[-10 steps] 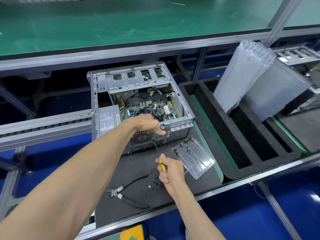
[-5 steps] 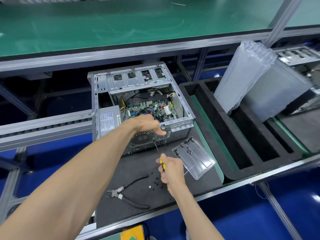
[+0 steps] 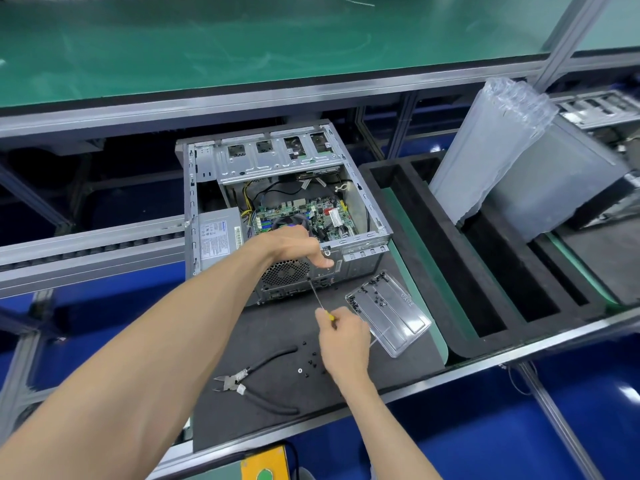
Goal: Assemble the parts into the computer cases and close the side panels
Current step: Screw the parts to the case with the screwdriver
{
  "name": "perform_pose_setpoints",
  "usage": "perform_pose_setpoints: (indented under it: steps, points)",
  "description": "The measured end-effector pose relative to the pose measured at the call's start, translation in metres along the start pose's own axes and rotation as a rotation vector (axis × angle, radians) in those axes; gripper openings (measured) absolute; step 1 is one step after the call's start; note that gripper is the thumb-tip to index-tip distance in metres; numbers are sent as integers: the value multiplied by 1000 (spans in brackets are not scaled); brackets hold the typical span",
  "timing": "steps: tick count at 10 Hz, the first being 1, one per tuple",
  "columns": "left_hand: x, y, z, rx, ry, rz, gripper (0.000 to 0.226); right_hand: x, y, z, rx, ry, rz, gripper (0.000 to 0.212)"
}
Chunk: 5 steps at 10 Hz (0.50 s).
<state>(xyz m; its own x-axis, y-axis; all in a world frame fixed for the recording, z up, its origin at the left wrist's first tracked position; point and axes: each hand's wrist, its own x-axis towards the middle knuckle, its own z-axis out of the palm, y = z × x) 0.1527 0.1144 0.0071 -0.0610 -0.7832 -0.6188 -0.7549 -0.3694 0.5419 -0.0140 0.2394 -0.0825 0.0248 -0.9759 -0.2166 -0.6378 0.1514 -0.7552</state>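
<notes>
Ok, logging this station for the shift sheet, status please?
Right hand grips screwdriver, tip at rear of computer case. Left hand steadies rear edge. Side open. Nothing blocking.

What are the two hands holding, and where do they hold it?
The right hand grips a screwdriver by its yellow handle. The left hand rests on the case near the tip; whether it pinches anything cannot be told.
</notes>
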Motion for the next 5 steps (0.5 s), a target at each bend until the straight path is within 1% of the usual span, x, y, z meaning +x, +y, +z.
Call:
perform_pose_setpoints:
  steps: [1,2,3,4,5]
  points:
    - [1,0,0,4,12,1,44,0,-2,7,-503,197,-314,26]
    - [3,-1,0,9,9,4,44,6,-6,6,526,-62,276,31]
    - [4,-2,1,-3,13,2,47,5,-12,-1,1014,-234,574,31]
    - [3,-2,0,-5,22,-8,64,-2,-8,1,58,-30,69,34]
    - [4,-2,1,-7,12,-11,67,-5,-3,4,-544,146,-260,27]
